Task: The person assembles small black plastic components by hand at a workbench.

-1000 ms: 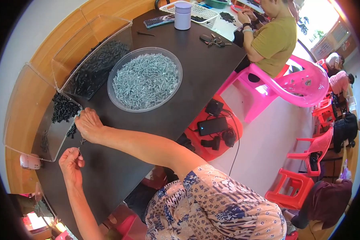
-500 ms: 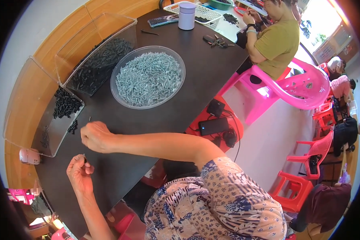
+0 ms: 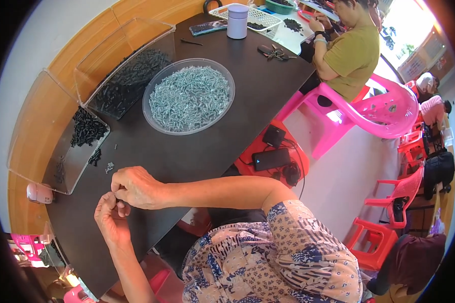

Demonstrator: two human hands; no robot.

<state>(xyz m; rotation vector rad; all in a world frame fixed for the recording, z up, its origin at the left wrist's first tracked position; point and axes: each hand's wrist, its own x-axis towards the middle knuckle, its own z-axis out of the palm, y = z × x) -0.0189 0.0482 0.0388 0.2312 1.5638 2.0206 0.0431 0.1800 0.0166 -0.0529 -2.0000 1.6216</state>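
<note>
My left hand [image 3: 112, 222] is closed in a pinch, palm up, over the table. A small black part shows between its fingers, mostly hidden now. My right hand [image 3: 139, 189] reaches across and meets the left fingertips with its own closed fingers; whatever they hold is out of sight. Just beyond the hands lie a few small silver screws [image 3: 109, 167] and a little heap of black parts [image 3: 95, 157]. More black pieces [image 3: 87, 129] fill part of a clear tilted bin [image 3: 68, 191]. A round translucent tub [image 3: 151, 118] is full of silver screws [image 3: 189, 98].
A second clear bin [image 3: 173, 43] holds dark parts behind the tub. Farther off are a lilac tumbler [image 3: 237, 22], a phone [image 3: 207, 27] and pliers [image 3: 276, 52]. Beside the table, a red stool [image 3: 301, 159] carries a power bank [image 3: 271, 159]. A co-worker [image 3: 351, 55] sits at the far right.
My right hand has come down and toward me from above the table, and its fingertips now touch the left ones. The small screws it covered are in sight.
</note>
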